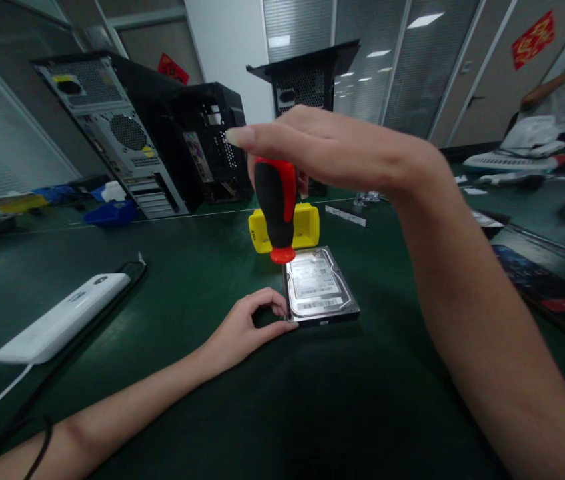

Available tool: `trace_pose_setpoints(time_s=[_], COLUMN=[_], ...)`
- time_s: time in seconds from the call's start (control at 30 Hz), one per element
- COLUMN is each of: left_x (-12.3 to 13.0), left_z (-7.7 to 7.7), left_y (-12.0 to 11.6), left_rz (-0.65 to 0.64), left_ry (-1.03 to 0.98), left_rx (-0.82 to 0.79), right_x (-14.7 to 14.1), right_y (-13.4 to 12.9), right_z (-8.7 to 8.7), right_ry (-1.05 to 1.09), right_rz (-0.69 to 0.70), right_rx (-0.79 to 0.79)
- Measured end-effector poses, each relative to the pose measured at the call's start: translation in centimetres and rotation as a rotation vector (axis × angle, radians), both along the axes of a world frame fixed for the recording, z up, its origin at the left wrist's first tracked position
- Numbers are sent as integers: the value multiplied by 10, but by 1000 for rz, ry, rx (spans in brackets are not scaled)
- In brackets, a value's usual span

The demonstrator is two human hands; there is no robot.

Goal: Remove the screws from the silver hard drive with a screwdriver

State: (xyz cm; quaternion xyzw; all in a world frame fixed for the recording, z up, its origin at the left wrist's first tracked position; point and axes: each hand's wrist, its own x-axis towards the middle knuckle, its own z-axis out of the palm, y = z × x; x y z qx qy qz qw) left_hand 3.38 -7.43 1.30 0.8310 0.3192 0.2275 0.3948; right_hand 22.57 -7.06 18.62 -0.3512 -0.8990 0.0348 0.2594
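Observation:
A silver hard drive [315, 280] lies label up on the dark green table [202, 267]. My left hand [252, 325] grips its near left corner between thumb and fingers. Above the drive's left side, my right hand [307, 143] is closed round the top of a black and red screwdriver [276, 207], held upright with its handle end in the palm. The shaft and tip of the screwdriver are hidden behind the handle's red collar, so I cannot tell what the tip touches. Just behind the drive stands a yellow plastic bin [307, 223].
Computer cases [127, 133] stand at the back left, another case [307, 83] behind the bin. A white power strip [65, 319] with cables lies left. A blue bin [110, 213] sits by the cases. To the right are a dark boxed item [552, 287] and part of another person [547, 93].

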Motion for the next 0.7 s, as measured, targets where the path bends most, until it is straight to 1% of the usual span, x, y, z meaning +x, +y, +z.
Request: trace_pose_setpoints(time_s=[0.1,0.17,0.23,0.33,0.4,0.47,0.53,0.63,0.7], left_x=[0,0,0,0,1,1,2,2,2], left_z=[-1,-1,0,1,3,4,4,5,4], left_y=[1,1,1,1,0,-1,-2,-2,-2], left_rz=[-1,0,1,6,10,13,15,21,21], left_ry=[7,10,14,27,25,16,10,25,30], left_rx=[8,6,2,-12,-19,-24,-28,-34,-34], right_x=[3,4,3,0,-1,-1,1,3,1], right_y=[3,3,2,-2,-5,-7,-8,-8,-8], right_z=[1,1,1,1,1,3,4,6,6], right_ry=[23,53,44,2,1,-11,-17,17,48], right_rz=[178,268,257,136,61,19,44,181,241], right_rx=[-140,-189,-155,-40,-10,-7,-72,-200,-208])
